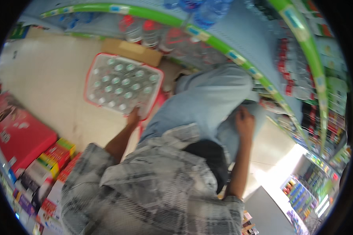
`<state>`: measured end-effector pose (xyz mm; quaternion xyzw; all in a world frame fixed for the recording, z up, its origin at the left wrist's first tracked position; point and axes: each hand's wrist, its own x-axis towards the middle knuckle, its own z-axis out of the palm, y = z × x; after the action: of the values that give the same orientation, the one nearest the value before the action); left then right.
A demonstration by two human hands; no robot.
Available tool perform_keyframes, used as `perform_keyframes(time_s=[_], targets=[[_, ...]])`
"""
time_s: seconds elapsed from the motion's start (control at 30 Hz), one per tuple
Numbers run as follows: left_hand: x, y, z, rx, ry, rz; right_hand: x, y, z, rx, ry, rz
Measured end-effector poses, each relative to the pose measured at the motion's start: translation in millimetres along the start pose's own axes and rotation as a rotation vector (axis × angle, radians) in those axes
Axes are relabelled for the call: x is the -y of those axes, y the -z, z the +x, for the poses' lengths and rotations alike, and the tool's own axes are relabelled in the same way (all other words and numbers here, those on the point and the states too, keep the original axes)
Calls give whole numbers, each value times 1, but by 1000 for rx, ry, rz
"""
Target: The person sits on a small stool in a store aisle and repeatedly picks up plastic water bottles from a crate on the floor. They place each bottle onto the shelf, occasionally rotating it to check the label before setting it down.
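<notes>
A white plastic basket with a red rim (86, 85) stands on the floor in front of me, to the left. Rows of clear bottles with pale caps (126, 82) fill it upright. My left hand (134, 115) reaches over its near right corner, fingers at a bottle there; blur hides whether they grip it. My right hand (245, 121) rests against my jeans (204, 94) near the knee, its fingers partly curled. Whether anything is in it cannot be made out.
A brown cardboard box (131, 50) sits behind the basket. Red-capped bottles (150, 33) line the bottom shelf, below a green shelf edge (153, 14). A red box (22, 129) and smaller cartons (54, 157) lie at the left. A grey counter (266, 213) is at lower right.
</notes>
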<state>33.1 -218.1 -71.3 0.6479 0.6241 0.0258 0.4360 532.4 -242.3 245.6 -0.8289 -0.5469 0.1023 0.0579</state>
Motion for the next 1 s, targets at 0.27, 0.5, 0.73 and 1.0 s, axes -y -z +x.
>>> perform_keyframes(time_s=[0.27,0.5,0.73,1.0], targets=[[-33,35,40,105,-10,461,8,2,2,-64,11,28],[-64,97,64,27,-24,535,9,1,-1,-143,36,73],[-7,101,75,133,115,586,8,0,-6,-161,31,108],[-13,76,83,-8,232,398,4,3,-13,-170,13,153]])
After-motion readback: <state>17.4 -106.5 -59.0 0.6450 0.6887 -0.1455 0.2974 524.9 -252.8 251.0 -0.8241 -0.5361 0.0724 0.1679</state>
